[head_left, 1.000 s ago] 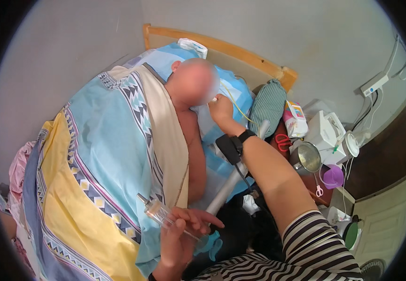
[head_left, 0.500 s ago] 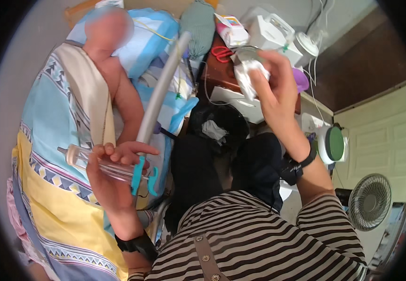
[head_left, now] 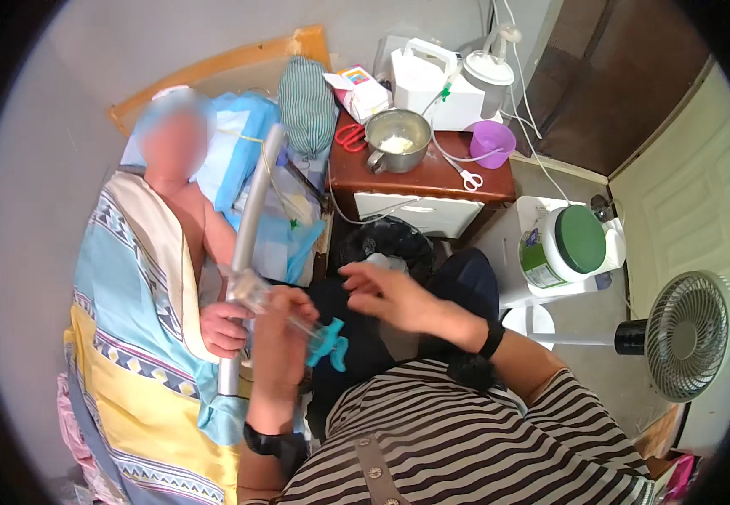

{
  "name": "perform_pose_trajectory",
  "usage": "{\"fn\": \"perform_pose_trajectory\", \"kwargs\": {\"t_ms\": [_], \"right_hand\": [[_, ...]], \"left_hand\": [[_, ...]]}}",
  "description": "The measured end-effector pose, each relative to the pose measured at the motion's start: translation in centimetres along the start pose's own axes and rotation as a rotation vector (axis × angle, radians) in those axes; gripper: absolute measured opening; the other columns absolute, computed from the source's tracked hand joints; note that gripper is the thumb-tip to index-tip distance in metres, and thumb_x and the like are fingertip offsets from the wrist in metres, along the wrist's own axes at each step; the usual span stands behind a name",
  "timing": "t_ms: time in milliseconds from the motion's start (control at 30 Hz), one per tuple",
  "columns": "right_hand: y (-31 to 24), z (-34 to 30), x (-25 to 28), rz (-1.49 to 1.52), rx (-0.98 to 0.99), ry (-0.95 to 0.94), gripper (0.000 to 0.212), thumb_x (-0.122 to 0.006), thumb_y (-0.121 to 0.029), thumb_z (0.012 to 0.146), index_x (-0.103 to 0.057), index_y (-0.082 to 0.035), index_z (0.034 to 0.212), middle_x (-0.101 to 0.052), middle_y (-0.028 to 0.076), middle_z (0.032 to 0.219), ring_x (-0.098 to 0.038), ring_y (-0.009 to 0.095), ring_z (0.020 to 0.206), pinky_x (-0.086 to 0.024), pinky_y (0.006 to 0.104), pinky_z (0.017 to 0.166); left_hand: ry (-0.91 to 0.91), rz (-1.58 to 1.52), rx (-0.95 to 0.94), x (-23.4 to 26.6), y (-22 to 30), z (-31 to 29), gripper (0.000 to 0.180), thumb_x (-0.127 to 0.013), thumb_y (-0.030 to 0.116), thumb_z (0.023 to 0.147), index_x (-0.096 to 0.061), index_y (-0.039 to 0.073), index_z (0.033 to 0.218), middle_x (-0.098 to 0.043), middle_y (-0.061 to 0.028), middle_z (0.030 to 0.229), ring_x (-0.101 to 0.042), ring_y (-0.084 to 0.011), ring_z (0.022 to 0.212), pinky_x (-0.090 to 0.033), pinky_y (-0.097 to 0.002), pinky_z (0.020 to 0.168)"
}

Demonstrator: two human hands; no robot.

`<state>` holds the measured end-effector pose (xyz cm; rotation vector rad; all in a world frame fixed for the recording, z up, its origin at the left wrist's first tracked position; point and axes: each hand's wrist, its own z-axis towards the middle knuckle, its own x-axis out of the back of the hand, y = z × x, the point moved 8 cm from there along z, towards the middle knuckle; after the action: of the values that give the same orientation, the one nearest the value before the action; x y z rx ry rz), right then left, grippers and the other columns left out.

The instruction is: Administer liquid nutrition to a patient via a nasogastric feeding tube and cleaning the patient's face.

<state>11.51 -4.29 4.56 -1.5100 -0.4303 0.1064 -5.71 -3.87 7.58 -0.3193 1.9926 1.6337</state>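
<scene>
Fingers, left hand (head_left: 279,330): clenched round clear syringe (head_left: 274,305), teal plunger (head_left: 329,345) just right of them.
Fingers, right hand (head_left: 394,296): released, spread, holding nothing, near plunger.
Bed rail (head_left: 247,244): just left of syringe.

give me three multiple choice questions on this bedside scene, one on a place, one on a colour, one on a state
1. Where is the metal bowl?
A. on the brown bedside cabinet
B. on the bed
C. on the floor

2. What colour is the plunger end of the large syringe?
A. red
B. teal
C. black

3. What is the left hand doing?
A. resting empty
B. gripping the fan
C. holding the syringe

Answers: 1 A, the bowl stands on the cabinet top beside the red scissors. 2 B, the end by the fingers is teal. 3 C, the left hand is closed round the syringe barrel while the right hand hovers open nearby.
</scene>
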Motion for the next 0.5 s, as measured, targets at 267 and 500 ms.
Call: {"fn": "perform_pose_trajectory", "kwargs": {"t_ms": [267, 500], "right_hand": [[-1.8, -1.0, -1.2, 0.056, 0.000, 0.075, 0.077, -0.072, -0.026, 0.083, -0.029, -0.005, 0.143, -0.054, 0.012, 0.121, -0.055, 0.017, 0.107, -0.044, 0.0314, 0.094], [1.0, -2.7, 2.8, 0.469, -0.108, 0.212, 0.056, -0.068, -0.012, 0.085, -0.042, -0.004, 0.134, -0.060, 0.006, 0.105, -0.059, 0.011, 0.090, -0.051, 0.0271, 0.071]], "left_hand": [[-0.127, 0.050, 0.169, -6.7, -4.4, 0.8, 0.038, -0.038, 0.034, 0.102, -0.055, 0.004, 0.117, -0.060, -0.0079, 0.110, -0.058, -0.0193, 0.103, -0.045, -0.0338, 0.092], [-0.301, 0.536, 0.202, -7.1, -5.6, 5.4, 0.040, -0.040, 0.036, 0.102, -0.055, 0.004, 0.121, -0.059, -0.0057, 0.110, -0.058, -0.0152, 0.098, -0.046, -0.0285, 0.083]]}}
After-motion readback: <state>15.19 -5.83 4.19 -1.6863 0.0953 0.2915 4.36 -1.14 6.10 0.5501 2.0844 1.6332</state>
